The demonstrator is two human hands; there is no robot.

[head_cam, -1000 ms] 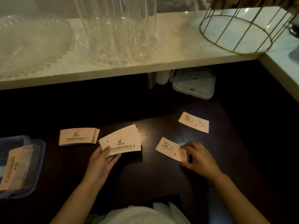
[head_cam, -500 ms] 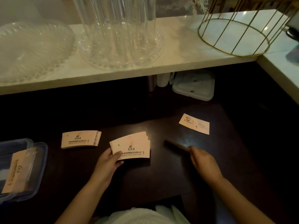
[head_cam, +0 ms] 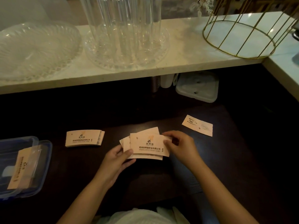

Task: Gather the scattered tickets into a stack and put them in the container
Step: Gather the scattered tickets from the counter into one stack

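Observation:
A fanned bundle of pale tickets [head_cam: 146, 145] is held over the dark table between both hands. My left hand [head_cam: 115, 160] grips its lower left corner. My right hand [head_cam: 181, 145] pinches its right edge, laying the top ticket on the bundle. A neat stack of tickets [head_cam: 84, 138] lies on the table to the left. One single ticket [head_cam: 197, 125] lies flat to the right, beyond my right hand. At the far left, a clear blue-rimmed plastic container [head_cam: 46, 160] holds some tickets [head_cam: 21, 168].
A white shelf [head_cam: 182, 62] runs across the back above the table, bearing a glass platter [head_cam: 35, 50], a tall glass vase [head_cam: 123, 29] and a gold wire basket [head_cam: 242, 34]. A white lidded box [head_cam: 197, 86] sits under the shelf.
My right hand lifted the loose ticket from the table and carried it left onto the bundle. My left hand moved the bundle to the right, toward the middle.

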